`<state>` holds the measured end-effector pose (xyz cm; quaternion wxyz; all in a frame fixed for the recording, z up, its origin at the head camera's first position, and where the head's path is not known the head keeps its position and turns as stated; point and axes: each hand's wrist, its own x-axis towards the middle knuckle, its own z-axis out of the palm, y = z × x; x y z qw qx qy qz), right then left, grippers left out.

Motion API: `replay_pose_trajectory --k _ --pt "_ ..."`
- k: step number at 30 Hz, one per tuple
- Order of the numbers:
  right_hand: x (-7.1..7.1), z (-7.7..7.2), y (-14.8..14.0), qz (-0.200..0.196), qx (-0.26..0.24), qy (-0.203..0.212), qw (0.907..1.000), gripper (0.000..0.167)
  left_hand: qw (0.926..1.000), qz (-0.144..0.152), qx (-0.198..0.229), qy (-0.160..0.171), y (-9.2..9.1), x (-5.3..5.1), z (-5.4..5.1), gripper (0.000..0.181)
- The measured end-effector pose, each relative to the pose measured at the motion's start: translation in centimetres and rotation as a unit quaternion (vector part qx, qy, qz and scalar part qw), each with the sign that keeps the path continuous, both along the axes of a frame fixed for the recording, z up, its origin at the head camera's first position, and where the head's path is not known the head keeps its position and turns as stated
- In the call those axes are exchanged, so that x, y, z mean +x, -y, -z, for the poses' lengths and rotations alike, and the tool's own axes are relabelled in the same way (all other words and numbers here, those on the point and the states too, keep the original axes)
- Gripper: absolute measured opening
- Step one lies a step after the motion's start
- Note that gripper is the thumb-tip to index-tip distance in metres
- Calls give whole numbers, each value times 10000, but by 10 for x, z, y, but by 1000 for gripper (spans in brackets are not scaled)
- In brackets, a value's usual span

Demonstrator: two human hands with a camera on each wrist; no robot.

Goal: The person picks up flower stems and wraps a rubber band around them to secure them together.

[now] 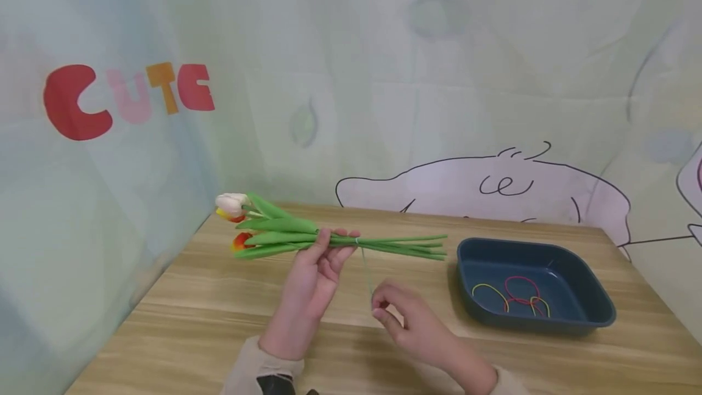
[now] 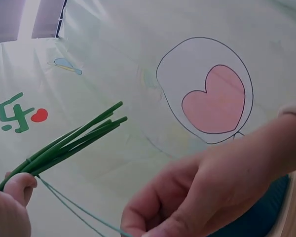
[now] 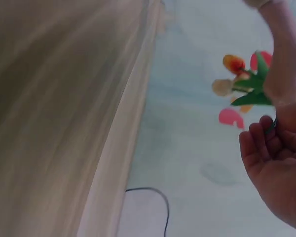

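Note:
A bunch of artificial tulips (image 1: 280,239), with white and orange-red heads to the left, lies across my left hand (image 1: 318,279). The fingers and thumb of that hand grip the green stems (image 2: 74,148) above the table. A thin green rubber band (image 1: 366,267) loops round the stems and stretches down toward me. My right hand (image 1: 411,325) pinches the band's far end between thumb and fingers. In the left wrist view the band shows as two taut strands. The right wrist view shows the tulip heads (image 3: 234,64) beyond the hands, partly hidden by the left arm.
On the right of the wooden table (image 1: 219,322) stands a dark blue tray (image 1: 581,303). Several red and yellow rubber bands (image 1: 521,297) lie in it. A printed fabric backdrop (image 1: 384,108) rises behind and to the left of the table.

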<state>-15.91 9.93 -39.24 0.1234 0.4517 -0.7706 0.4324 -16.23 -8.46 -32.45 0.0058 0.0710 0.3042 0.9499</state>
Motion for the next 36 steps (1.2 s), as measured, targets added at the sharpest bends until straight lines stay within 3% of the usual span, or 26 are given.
replay_pose_trajectory --k 6,9,14,16,22,25,28,32,36 --pt "24 -9 8 -313 217 -411 9984 13 9962 -820 -269 77 4 -12 7 26" --pt "32 -17 5 -471 232 -520 9973 12 9918 -1158 -544 -46 6 -17 11 21" --pt "45 -37 -5 -756 -2 -423 9962 14 9848 -1375 -982 -401 9 -23 19 15" --pt "48 -47 -10 -961 -52 -463 9943 15 9799 -1445 -1256 -563 10 -25 22 12" --pt "54 -80 -32 -1377 88 -507 9891 12 9562 -1677 -2167 -1032 11 -26 29 9" --pt "49 -94 -42 -1505 -288 -655 9860 10 9513 -1504 -2425 -1167 11 -25 28 8" --pt "40 -103 -53 -1528 -744 -602 9836 10 9466 -1142 -2716 -1307 12 -23 26 8" --pt "23 -112 -67 -1327 -1122 -365 9841 9 9390 -417 -2988 -1650 16 -20 23 8" --pt "9 -115 -79 -901 -1155 -98 9892 7 9350 418 -2830 -2094 20 -20 23 9"
